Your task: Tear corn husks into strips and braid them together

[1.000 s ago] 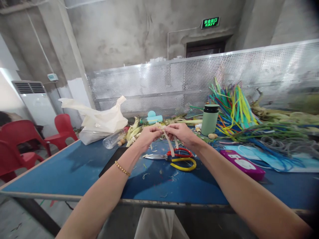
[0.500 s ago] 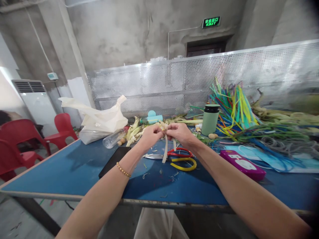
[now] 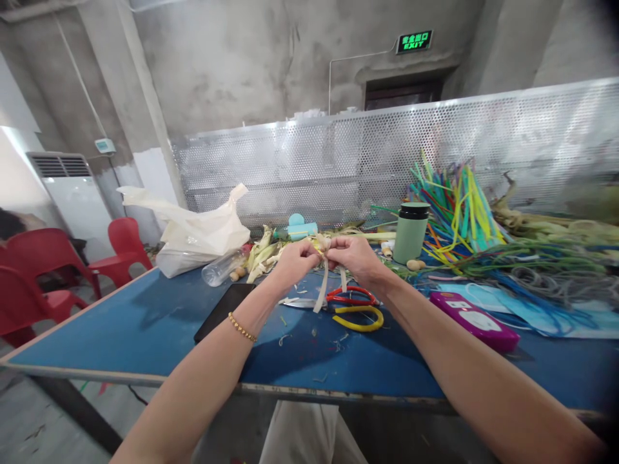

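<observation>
Both hands' grip closed on pale husk strip (image 3: pixel 321 283): left hand (image 3: pixel 296 259) and right hand (image 3: pixel 354 256) meet above counter (image 3: pixel 145 328), loose ends hanging free; scissors (image 3: pixel 349 308) at 6 o'clock, within reach.

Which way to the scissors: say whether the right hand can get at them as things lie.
Probably yes. The scissors lie uncovered on the blue table just below the right hand; only the pale strips it pinches with the left hand occupy it.

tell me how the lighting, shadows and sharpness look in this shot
Head view: soft daylight; the arms cast dark shadows on the blue table; the left hand and right hand on the pale strips are sharp; the right edge blurs and the corners darken; straight lines bow.
</observation>
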Available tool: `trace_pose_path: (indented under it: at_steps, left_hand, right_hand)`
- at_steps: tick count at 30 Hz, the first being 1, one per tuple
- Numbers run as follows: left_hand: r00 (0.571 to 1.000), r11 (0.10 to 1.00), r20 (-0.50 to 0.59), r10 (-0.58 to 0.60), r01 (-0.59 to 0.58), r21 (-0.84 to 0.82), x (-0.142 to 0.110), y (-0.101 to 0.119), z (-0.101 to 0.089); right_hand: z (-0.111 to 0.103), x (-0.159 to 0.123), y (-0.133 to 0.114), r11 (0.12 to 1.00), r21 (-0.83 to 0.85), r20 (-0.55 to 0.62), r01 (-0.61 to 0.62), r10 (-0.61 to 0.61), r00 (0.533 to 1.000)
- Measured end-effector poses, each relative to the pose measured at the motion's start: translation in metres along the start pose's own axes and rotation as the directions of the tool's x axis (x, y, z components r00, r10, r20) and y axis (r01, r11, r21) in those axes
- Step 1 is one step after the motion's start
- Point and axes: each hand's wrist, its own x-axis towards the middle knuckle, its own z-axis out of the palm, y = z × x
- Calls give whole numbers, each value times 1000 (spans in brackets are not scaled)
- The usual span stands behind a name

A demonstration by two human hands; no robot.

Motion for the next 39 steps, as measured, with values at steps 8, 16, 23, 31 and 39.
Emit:
trace_pose_path:
  at_steps: [8,16,23,31,39]
  left_hand:
    - [978,939,188,-90,146,-311,-1,-2,0]
    - [978,894,192,-86,161,-419,-1,-9,1]
    - [966,734,228,-127,245,-633,1,-7,3]
    - [956,798,250,-152,268,-540,0,-9,1]
    - [963,856,255,-88,204,-475,1,-11,3]
  right_hand:
    - [-3,-3,-3,997,-67,139,25,-15,990]
    - [-3,-2,-2,1000,-24,64,-2,4,998]
    - [-4,-1,-1,998,-5,33,62,-62,998]
    - [0,-2,-4,993,-47,58,109,-106,993]
    - [3,-3,-2,992,-78,14,101,-101,995]
